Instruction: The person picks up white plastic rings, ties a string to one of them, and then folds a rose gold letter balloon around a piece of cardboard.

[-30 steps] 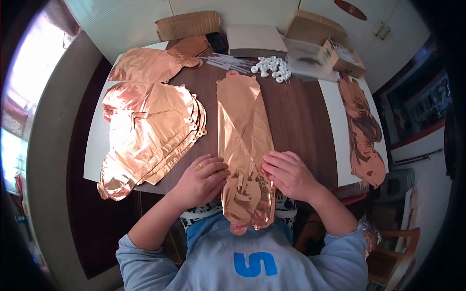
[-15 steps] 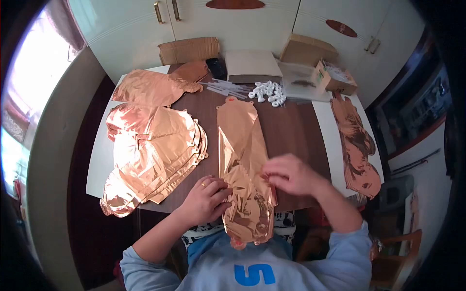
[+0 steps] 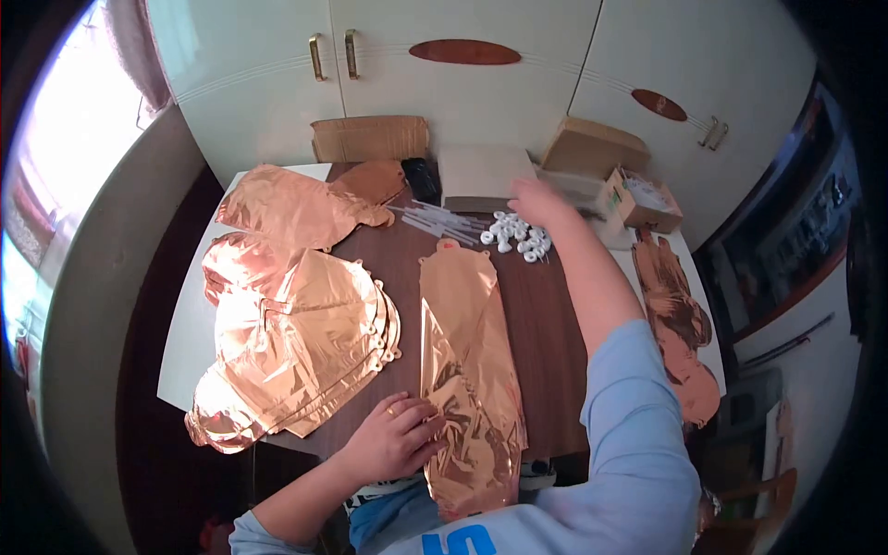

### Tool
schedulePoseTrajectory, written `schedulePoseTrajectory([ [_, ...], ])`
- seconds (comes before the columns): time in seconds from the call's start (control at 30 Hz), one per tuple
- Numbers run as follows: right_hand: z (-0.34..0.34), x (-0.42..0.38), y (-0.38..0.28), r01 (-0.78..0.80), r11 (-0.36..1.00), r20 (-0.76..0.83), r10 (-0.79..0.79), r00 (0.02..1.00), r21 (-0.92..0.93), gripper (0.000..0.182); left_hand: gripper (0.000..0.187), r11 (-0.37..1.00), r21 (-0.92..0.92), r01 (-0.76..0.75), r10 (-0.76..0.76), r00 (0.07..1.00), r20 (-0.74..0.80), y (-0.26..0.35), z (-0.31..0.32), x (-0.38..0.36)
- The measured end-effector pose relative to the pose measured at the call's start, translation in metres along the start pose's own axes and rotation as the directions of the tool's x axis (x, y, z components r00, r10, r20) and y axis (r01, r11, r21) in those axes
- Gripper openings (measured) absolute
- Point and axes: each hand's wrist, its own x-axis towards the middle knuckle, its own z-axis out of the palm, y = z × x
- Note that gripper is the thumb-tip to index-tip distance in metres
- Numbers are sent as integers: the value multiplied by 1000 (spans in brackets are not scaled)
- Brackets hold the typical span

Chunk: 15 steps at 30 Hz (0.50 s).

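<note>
A long folded rose-gold foil balloon (image 3: 470,319) lies on the brown table, its near end hanging over the edge toward my body. My left hand (image 3: 398,439), with a ring on one finger, has its fingers curled together on the balloon's left side, holding it. My right hand (image 3: 539,202) is stretched far forward to the front right corner of a pale, flat stack (image 3: 481,176), which looks like card or a box. Its fingertips are partly hidden there, so I cannot make out any grip. Just below that hand is a pile of small white rolls (image 3: 506,233).
White straws (image 3: 435,222) lie left of the rolls. Large foil balloons (image 3: 305,324) are stacked at left, another pile of foil (image 3: 675,324) at right. A small open carton (image 3: 643,199) and cardboard pieces (image 3: 370,139) stand at the back by the cabinets.
My right hand has left the balloon's right side and reached forward to the pale stack. My left hand stays on the balloon. The camera view has tilted up.
</note>
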Motion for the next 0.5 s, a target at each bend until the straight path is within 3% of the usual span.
schedulePoseTrajectory([
  [0.1, 14, 10, 3, 106, 966, -55, -122, 991, -238, 26, 38, 1000, 1, 3, -3, 1000, 11, -1, 1, -1],
  [0.2, 15, -1, 5, 241, 904, -164, -313, 936, -353, 18, 38, 1000, 14, 11, -11, 1000, 10, 1, 0, 1],
  [0.3, 25, -2, 9, 278, 871, -346, -428, 835, -406, 13, 38, 1000, 16, 12, -12, 1000, 8, 1, 0, 0],
  [0.4, 23, -1, 10, 307, 881, -367, -436, 821, -360, 11, 38, 1000, 6, 16, -16, 1000, 10, 2, -2, 0],
  [0.5, 14, 1, 12, 251, 892, -317, -378, 870, -375, 8, 37, 1000, 2, 23, -23, 1000, 14, 2, -2, 1],
])
